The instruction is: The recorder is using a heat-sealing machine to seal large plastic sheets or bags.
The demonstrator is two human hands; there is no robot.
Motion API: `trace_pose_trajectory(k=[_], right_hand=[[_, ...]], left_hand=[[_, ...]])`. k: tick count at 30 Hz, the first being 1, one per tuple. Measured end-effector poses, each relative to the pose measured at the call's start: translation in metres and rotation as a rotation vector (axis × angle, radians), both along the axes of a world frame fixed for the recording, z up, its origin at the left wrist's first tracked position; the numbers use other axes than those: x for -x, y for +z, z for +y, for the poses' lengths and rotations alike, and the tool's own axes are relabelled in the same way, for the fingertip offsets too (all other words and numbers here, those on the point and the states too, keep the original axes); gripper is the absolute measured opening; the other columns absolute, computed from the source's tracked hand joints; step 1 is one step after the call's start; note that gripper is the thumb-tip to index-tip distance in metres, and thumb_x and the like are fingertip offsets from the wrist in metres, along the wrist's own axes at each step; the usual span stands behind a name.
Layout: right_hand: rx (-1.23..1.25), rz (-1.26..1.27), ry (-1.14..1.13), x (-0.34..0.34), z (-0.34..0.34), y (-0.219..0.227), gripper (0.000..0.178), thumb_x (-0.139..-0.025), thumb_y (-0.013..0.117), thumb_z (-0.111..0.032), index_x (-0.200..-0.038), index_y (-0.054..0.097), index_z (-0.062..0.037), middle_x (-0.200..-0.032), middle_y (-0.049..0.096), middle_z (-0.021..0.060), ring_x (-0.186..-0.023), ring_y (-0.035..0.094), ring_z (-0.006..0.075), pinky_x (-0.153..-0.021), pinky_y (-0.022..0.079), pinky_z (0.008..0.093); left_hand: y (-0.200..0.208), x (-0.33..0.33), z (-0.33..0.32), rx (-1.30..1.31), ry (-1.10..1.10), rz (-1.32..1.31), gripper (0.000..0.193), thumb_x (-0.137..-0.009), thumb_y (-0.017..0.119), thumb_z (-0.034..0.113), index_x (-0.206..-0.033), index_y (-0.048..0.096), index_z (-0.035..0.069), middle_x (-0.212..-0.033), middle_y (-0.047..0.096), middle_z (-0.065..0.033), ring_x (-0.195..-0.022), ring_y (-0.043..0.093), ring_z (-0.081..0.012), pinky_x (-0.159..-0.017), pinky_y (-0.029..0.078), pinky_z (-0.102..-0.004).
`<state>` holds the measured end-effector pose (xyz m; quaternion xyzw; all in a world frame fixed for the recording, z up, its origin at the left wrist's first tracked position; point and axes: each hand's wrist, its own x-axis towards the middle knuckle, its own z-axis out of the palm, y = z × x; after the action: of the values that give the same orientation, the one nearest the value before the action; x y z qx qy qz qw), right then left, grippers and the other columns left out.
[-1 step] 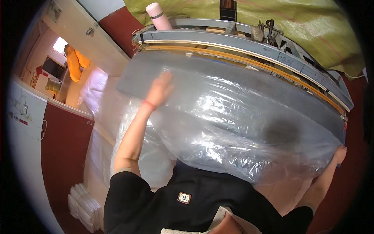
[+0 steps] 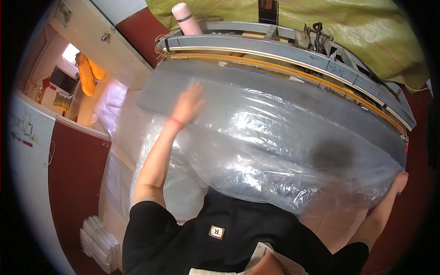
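Observation:
A wide sheet of clear plastic film lies over a dark grey work surface and hangs over its near edge against my body. Flat on the film, toward its left end, rests my left hand, fingers stretched out and a red band round the wrist. At the far right end, my right hand is closed on the corner of the film; its fingertips are partly hidden. Glossy wrinkles run across the middle of the sheet, and a dark round shadow falls on its right part.
Behind the surface runs a long grey metal beam with orange strips along it. On it stand a pink bottle and a dark metal clamp. Folded plastic is stacked at lower left, near an open door.

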<state>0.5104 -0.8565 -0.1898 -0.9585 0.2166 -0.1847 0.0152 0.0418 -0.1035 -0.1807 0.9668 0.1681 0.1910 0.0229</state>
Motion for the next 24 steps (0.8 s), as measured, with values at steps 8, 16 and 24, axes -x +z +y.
trace_pose_trajectory(k=[8,16,24], right_hand=[[-1.195,-0.544,0.352,-0.016,-0.115,-0.003,0.034,-0.076,0.064,-0.027,-0.096,0.061,-0.0005,-0.094,0.06,0.0076,-0.085,0.055,0.0168,-0.076,0.044,0.0282],[-1.167,-0.525,0.383,0.019,-0.145,0.028,0.037,-0.079,0.062,-0.027,-0.103,0.057,0.0005,-0.099,0.059,0.0094,-0.088,0.055,0.0174,-0.081,0.042,0.0283],[-1.354,-0.534,0.261,0.006,0.008,0.055,0.032,-0.085,0.049,-0.026,-0.099,0.06,0.001,-0.096,0.06,0.0102,-0.084,0.058,0.0224,-0.075,0.045,0.0319]], left_hand=[[0.006,-0.04,0.042,0.254,0.262,-0.324,0.022,-0.072,0.061,0.01,-0.092,0.06,0.002,-0.091,0.059,-0.0145,-0.083,0.057,-0.0246,-0.071,0.045,-0.0302],[0.0,-0.043,0.045,0.13,0.297,-0.248,0.012,-0.072,0.06,0.013,-0.079,0.058,0.002,-0.078,0.057,-0.0115,-0.079,0.054,-0.0287,-0.068,0.043,-0.0355],[0.026,-0.059,0.069,0.731,0.352,-0.971,0.013,-0.083,0.045,0.017,-0.079,0.05,0.005,-0.063,0.044,-0.0006,-0.058,0.042,-0.0098,-0.053,0.038,-0.0259]])
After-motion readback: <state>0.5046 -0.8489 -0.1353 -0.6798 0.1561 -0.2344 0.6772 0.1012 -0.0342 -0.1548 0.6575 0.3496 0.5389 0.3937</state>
